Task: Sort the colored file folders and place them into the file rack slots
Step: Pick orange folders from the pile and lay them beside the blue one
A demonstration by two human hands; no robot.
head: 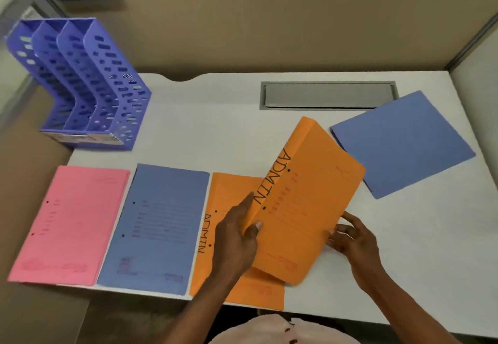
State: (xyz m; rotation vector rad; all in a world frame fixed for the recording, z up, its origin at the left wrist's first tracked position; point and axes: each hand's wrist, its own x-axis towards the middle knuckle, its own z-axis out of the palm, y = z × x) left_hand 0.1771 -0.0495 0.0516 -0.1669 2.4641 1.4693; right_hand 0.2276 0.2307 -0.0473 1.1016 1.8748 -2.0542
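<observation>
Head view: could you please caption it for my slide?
Both hands, left and right, lift an orange "ADMIN" paper folder over sorted folders.

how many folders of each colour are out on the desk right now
pink folder: 1
blue folders: 2
orange folders: 2, one flat, one held in both hands
total: 5
</observation>
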